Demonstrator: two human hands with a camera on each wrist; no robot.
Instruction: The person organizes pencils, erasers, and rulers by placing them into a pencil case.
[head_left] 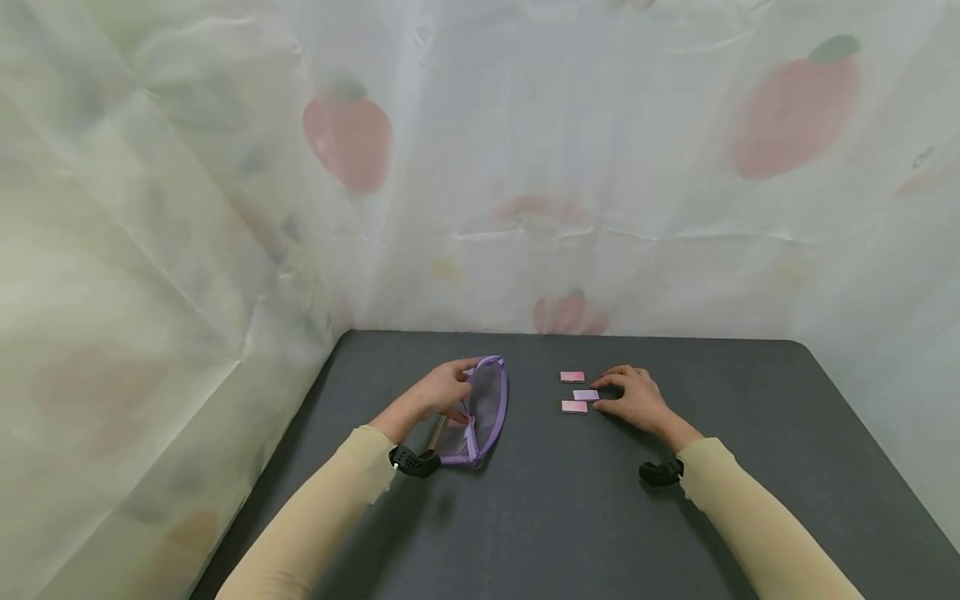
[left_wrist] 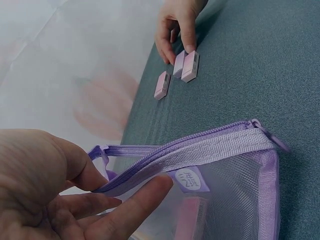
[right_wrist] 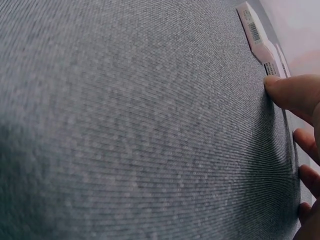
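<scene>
L hand pinches the zip edge of a purple mesh pouch lying on the dark table; R hand, fingers relaxed, touches the middle of three pink erasers just beside it.

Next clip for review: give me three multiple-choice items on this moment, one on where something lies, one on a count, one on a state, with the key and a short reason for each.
1. Where do the pink erasers lie on the table?
A. Inside the pouch
B. By the right hand
C. At the table's near edge

2. How many pink erasers lie loose on the table?
A. Two
B. Three
C. Five

3. What is the left hand doing?
A. Pinching the edge of the mesh pouch
B. Lying flat on the table
C. Holding an eraser

Key: 1 B, the right hand has its fingertips at them. 2 B, the head view shows three. 3 A, the left wrist view shows thumb and fingers on the zip edge.
</scene>
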